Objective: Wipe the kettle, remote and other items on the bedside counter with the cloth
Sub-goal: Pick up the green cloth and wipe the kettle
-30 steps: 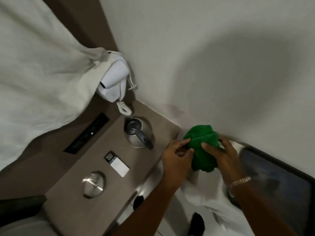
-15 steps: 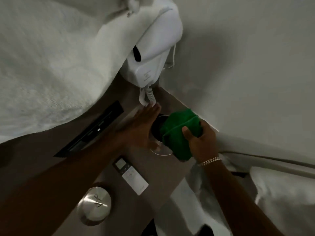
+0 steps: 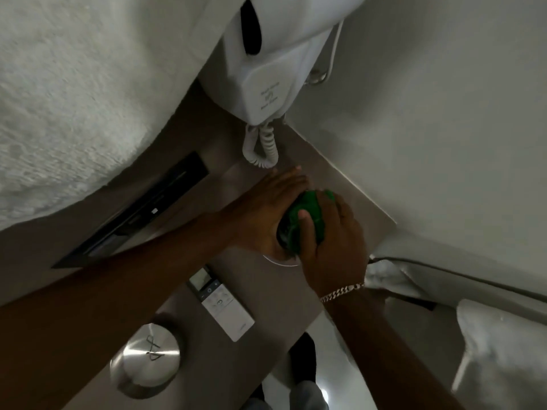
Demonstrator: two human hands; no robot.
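Observation:
The steel kettle stands near the far corner of the brown bedside counter, almost wholly hidden under my hands; only a dark sliver and its base rim show. My left hand wraps around the kettle's left side. My right hand presses the green cloth onto the kettle's top. A white remote lies on the counter just in front of the kettle. A round metal lid sits further toward me.
A white wall-mounted hair dryer with a coiled cord hangs above the corner. A white towel or curtain drapes at left. A dark recessed panel runs along the counter's back. White bedding lies at right.
My right hand has brought the cloth down onto the kettle's top and my left hand has closed on its side. The camera has moved closer to the counter.

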